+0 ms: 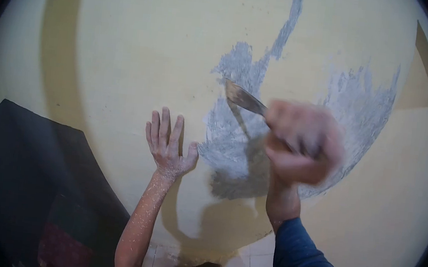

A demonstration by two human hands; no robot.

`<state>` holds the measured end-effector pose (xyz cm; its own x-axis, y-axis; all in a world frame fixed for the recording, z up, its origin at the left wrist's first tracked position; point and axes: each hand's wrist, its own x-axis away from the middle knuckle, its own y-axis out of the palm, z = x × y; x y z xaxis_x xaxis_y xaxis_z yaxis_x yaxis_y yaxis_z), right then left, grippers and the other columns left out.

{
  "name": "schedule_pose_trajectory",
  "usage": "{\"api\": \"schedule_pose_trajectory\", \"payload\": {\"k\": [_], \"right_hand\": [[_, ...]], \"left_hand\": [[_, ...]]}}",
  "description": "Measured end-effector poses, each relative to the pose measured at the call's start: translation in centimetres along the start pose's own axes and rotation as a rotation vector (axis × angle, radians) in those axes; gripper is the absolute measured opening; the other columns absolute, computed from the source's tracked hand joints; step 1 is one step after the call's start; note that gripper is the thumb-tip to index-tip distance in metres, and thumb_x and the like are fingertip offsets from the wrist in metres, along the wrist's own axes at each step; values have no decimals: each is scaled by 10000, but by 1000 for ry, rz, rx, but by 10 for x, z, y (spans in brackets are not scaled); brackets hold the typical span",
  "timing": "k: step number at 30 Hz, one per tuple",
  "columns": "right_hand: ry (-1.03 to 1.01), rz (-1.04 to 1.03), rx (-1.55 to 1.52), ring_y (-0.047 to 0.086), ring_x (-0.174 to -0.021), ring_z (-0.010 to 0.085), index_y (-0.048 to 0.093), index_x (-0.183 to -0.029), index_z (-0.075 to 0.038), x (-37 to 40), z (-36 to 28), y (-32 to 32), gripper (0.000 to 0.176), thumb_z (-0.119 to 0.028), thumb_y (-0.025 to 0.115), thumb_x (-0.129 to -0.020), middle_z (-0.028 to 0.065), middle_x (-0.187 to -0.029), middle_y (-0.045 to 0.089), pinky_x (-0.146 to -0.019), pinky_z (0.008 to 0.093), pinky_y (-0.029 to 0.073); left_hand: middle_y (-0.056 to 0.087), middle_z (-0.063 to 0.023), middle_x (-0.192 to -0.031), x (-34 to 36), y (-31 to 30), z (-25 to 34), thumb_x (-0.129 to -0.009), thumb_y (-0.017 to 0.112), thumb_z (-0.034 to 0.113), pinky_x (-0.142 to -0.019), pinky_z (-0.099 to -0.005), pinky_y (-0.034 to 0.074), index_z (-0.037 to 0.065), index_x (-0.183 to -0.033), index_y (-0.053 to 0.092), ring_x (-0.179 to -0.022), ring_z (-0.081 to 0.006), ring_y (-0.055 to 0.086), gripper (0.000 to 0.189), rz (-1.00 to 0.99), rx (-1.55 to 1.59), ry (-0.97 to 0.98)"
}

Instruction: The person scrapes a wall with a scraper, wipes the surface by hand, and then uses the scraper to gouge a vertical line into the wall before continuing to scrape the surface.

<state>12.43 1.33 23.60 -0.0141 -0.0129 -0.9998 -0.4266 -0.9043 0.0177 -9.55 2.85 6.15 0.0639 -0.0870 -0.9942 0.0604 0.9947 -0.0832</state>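
Observation:
My right hand (pixel 303 142) is closed around the handle of a putty knife (pixel 245 98), its fist blurred by motion. The metal blade points up and left, its tip at the edge of a scraped grey patch (pixel 230 127) on the pale yellow wall (pixel 145 49). My left hand (pixel 169 144) lies against the wall with its fingers spread, just left of that patch. White flecks cover its wrist and forearm. The handle is mostly hidden inside my right fist.
A second scraped area (pixel 363 112) spreads over the wall at the right. A narrow grey strip (pixel 289 25) runs upward from the middle patch. At the lower left stands a large dark panel (pixel 41 163). Pale floor tiles (pixel 261 261) show at the bottom.

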Motion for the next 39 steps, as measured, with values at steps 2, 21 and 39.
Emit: {"api": "schedule_pose_trajectory", "payload": {"k": [2,21,39], "right_hand": [[16,-10,30,240,-421,152,307,-583,-135,-2,12,3,383,-244,380,-943,5,-496,315,-466,335,241],[-354,681,247,459,-748,173,342,-669,-156,76,30,20,365,-268,298,-1014,6,-604,388,-800,358,428],[1040,433,402,443,-452,102,517,-1055,-11,96,-19,34,264,-261,434,-1046,15,-589,474,-438,226,335]], "left_hand": [[333,-238,-1544,2,-2,2,-875,567,383,-1156,-598,170,57,-1430,463,-1454,-432,248,652,-12,-8,-6],[604,-11,-691,-115,-56,138,-989,603,348,-569,-239,383,14,-848,665,-621,-60,528,368,-435,1441,-1063],[550,37,-626,-137,-32,104,-955,654,372,-494,-242,349,44,-702,642,-543,-37,437,414,-432,1058,-853]]}}
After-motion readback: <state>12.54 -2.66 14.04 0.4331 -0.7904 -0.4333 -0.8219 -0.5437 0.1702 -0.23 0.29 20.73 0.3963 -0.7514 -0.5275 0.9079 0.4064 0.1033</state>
